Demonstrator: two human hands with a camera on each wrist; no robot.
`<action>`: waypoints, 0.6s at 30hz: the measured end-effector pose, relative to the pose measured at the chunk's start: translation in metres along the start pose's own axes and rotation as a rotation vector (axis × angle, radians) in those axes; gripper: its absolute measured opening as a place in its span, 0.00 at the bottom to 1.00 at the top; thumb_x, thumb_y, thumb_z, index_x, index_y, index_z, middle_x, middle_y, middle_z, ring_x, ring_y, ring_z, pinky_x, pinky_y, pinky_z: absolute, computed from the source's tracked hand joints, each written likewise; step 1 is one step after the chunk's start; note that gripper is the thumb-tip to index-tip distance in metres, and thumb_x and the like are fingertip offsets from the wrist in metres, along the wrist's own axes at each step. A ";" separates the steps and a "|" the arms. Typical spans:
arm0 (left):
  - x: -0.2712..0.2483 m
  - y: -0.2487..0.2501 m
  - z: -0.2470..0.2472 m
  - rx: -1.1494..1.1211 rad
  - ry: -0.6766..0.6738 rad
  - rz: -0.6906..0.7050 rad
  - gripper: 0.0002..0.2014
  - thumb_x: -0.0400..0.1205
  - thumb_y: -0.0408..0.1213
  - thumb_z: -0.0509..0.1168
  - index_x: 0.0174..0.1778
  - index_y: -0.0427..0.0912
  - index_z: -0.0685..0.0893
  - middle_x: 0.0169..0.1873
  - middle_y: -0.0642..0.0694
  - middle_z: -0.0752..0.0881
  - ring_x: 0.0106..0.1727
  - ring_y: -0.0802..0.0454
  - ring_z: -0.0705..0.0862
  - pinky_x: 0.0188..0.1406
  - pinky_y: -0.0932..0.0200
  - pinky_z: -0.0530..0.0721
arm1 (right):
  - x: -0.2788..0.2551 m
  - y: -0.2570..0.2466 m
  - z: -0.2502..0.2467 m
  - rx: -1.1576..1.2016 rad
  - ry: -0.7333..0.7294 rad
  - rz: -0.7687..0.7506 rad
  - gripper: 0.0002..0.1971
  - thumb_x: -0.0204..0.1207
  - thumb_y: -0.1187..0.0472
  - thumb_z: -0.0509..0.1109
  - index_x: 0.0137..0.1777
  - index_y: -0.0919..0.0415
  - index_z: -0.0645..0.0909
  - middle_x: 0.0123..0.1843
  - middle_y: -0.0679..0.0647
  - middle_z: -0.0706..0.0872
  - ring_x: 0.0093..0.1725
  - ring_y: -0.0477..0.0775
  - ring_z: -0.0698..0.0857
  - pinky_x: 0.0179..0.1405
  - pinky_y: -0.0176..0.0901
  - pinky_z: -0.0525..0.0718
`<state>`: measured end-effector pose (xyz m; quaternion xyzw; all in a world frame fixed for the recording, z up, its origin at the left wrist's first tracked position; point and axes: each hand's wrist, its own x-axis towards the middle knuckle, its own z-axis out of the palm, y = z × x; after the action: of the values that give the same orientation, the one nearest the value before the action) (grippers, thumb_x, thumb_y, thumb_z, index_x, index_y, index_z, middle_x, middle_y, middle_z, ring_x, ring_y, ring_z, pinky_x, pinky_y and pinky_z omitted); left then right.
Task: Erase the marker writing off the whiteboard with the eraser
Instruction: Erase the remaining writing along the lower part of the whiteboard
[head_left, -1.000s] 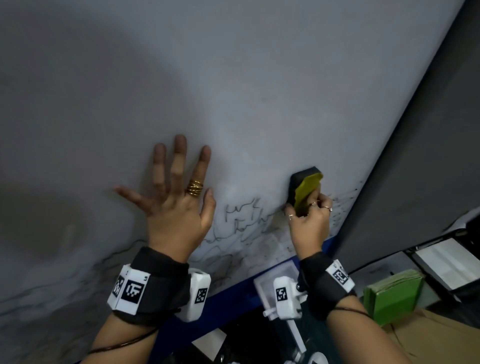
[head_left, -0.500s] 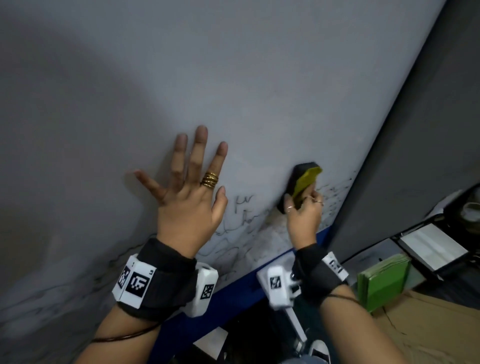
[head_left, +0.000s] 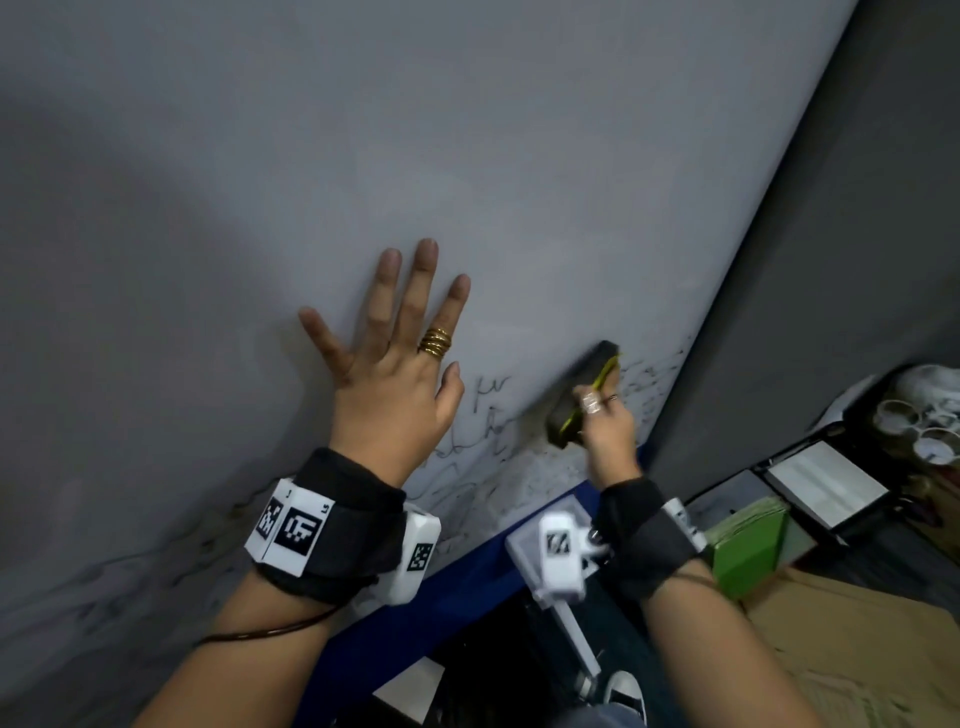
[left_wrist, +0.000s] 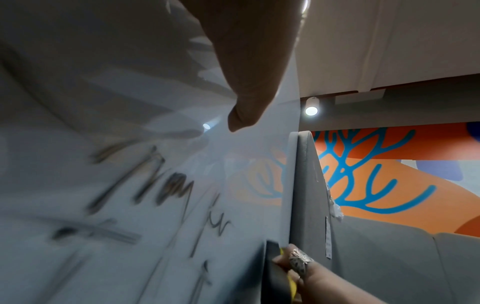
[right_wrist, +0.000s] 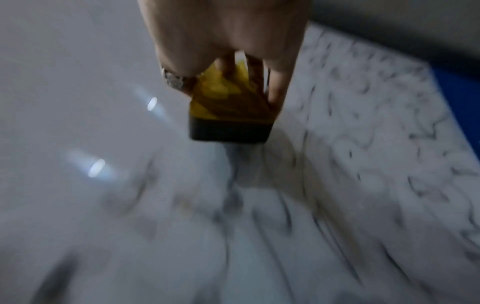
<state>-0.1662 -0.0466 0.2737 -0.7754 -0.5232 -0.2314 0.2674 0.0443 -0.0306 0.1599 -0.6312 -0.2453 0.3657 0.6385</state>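
A: Quick status? Where's the eraser?

B: Eraser (head_left: 582, 395) is in the right hand (head_left: 605, 421), fingers curled round its yellow back, dark felt face against the whiteboard (head_left: 519, 156), low on the right, just beside the board's right edge. Left hand (head_left: 395, 374) is flat on the board w/ fingers spread and straight, holding nothing, bracing to the left of the writing.

A: How much is left?

B: My read: plenty. Marker writing (head_left: 483, 415) sits between the two hands, more scribbles run down toward the blue bottom edge (head_left: 467, 566), and there are small marks to the right of the eraser. Faint streaks low on the far left too. Upper board looks bare.

A: Risks?

B: Few. Eraser is near the board's edge, so a stroke to the right could run off onto the grey panel (head_left: 831, 260). Left palm sits just beside the ink, so it could smear it or block a leftward stroke. Felt looks dark, prob. loaded w/ ink, so it may just spread grey haze. Light pressure would leave ghost lines.

A: What can't you tell?

B: Right wrist view is badly blurred, so the marks there are unreadable. Words are illegible in every view. Whether the felt lies fully flat is unclear. The stuff on the desk (head_left: 831, 649) at right is partly cut off.
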 end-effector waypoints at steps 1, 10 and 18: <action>0.000 0.000 0.000 -0.002 0.004 0.004 0.40 0.77 0.50 0.64 0.83 0.57 0.52 0.83 0.48 0.39 0.82 0.49 0.31 0.63 0.19 0.36 | 0.012 -0.010 -0.008 0.060 0.010 0.086 0.05 0.80 0.58 0.66 0.54 0.54 0.78 0.49 0.57 0.80 0.45 0.53 0.80 0.43 0.45 0.82; 0.002 0.003 0.003 0.019 0.026 -0.008 0.32 0.80 0.45 0.55 0.83 0.55 0.57 0.83 0.46 0.48 0.83 0.46 0.42 0.61 0.18 0.40 | -0.079 0.000 0.029 -0.175 -0.318 -0.179 0.19 0.79 0.63 0.69 0.69 0.61 0.76 0.47 0.54 0.78 0.48 0.50 0.80 0.50 0.36 0.79; -0.023 -0.019 -0.011 -0.064 0.036 -0.064 0.32 0.81 0.48 0.53 0.83 0.54 0.54 0.83 0.48 0.47 0.83 0.48 0.42 0.62 0.19 0.37 | -0.054 0.007 0.020 -0.319 -0.119 -0.268 0.12 0.73 0.55 0.72 0.52 0.62 0.80 0.47 0.59 0.76 0.51 0.62 0.79 0.58 0.60 0.79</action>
<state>-0.1924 -0.0638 0.2704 -0.7620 -0.5353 -0.2705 0.2442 -0.0056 -0.0609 0.1624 -0.6632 -0.4191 0.2708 0.5579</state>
